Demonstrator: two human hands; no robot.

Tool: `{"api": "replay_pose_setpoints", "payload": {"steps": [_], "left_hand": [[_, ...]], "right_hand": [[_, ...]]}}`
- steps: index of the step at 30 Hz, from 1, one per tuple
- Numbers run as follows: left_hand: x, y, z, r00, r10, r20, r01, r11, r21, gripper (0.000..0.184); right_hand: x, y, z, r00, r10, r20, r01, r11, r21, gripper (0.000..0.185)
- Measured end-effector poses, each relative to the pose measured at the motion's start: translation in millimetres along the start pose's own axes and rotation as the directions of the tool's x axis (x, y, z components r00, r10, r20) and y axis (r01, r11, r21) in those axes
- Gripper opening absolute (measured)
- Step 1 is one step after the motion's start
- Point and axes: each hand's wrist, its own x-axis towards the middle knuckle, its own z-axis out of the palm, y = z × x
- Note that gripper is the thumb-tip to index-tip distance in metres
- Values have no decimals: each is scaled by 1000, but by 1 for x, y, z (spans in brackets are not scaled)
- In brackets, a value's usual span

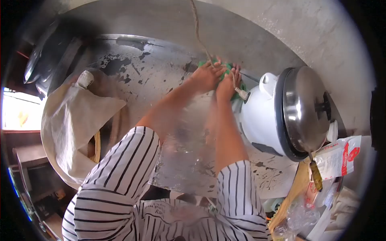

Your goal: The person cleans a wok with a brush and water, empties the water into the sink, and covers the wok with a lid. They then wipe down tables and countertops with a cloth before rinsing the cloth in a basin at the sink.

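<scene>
My left hand [206,76] and my right hand [229,85] are close together at the back of a worn, wet-looking metal surface [181,120]. Both press on a green cloth [243,86], whose edges show around the fingers. A rope-like cord [197,30] comes down from above, passes by the hands and ends in a wrapped, pale part [241,93] at the side of a white rice cooker [261,112]. The fingers of both hands are partly spread over the cloth.
The cooker's steel lid [303,108] faces right. A pale cloth [72,124] covers a round container at left. Plastic packets [337,156], clear bags [299,217] and a yellow-handled tool [315,175] lie at lower right. A grey wall [257,40] stands behind.
</scene>
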Motion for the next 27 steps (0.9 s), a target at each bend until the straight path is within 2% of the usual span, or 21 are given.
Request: {"api": "replay_pose_setpoints", "payload": {"steps": [2,3,5,6,9,14,15,16,17,19,20,22,23,25,27], "left_hand": [[-6,11,-3,989,-147,35,146,989,29,46],[-10,16,-3,989,-138,46,138,990,15,46],[-22,22,-11,974,-228,-13,226,972,-69,45],[-32,26,-14,969,-240,-50,231,963,-138,45],[-71,51,-30,957,-268,-114,258,961,-100,43],[-155,107,-76,929,-351,113,365,921,-139,48],[-174,123,-86,920,-364,144,384,912,-148,49],[-184,143,-110,886,-389,254,424,900,-102,50],[-195,165,-132,840,-407,359,453,890,-53,50],[-245,195,-120,912,-365,189,400,894,-203,50],[-252,217,-125,916,-376,142,384,923,-35,44],[-272,248,-114,882,-432,188,450,890,-70,49],[-272,267,-115,875,-434,214,457,887,-69,51],[-277,292,-103,896,-362,258,389,919,-62,52],[-256,315,-102,879,-304,367,344,938,-48,53]], "right_hand": [[-1,7,-1,990,-134,-40,137,988,73,39],[-5,10,-8,992,-123,-29,125,990,62,39],[-11,11,-27,961,-194,197,158,970,183,35],[-18,12,-30,955,-210,210,156,957,245,37],[-48,7,-46,943,-224,244,135,933,334,38],[-122,-15,-98,903,-361,233,239,873,426,34],[-142,-21,-115,894,-374,247,228,854,467,34],[-158,-28,-136,893,-361,270,174,828,533,34],[-173,-33,-160,879,-386,279,209,839,502,33],[-214,-32,-174,868,-372,330,38,712,702,35],[-230,-25,-181,866,-348,360,-79,615,784,37],[-243,-6,-222,841,-470,269,105,630,770,38],[-266,4,-208,835,-510,207,271,708,652,41],[-266,31,-258,751,-549,367,315,786,532,44],[-273,63,-282,793,-484,370,261,819,511,44]]}}
